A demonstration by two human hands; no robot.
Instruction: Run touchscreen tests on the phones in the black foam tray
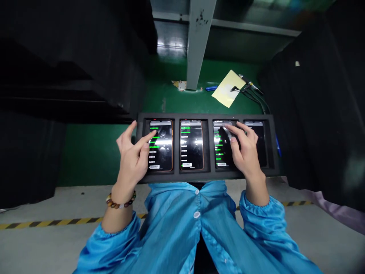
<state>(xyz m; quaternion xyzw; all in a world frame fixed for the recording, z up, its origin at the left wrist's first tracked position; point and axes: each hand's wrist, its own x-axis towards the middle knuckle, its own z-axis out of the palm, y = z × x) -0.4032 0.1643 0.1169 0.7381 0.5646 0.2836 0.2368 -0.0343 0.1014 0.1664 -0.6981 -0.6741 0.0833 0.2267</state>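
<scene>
Several smartphones lie face up in the slots of a black foam tray (176, 176), their dark screens lit with lines of green and white text. My left hand (132, 156) is at the leftmost phone (164, 152), index finger stretched over the upper part of its screen and nothing held. Beside it, the second phone (192, 148) lies uncovered. Over the third phone (221, 152) is my right hand (245, 150), fingers apart, with the index fingertip near the top of that screen. The same hand partly hides the rightmost phone (261, 140). Whether either fingertip touches glass, I cannot tell.
Behind the tray, a yellow paper (226, 89), a blue pen (211, 88) and black cables (255, 97) lie on the green tabletop (176, 102). A grey metal post (198, 45) rises there. Dark stacks (102, 76) stand left, another dark stack (316, 114) right.
</scene>
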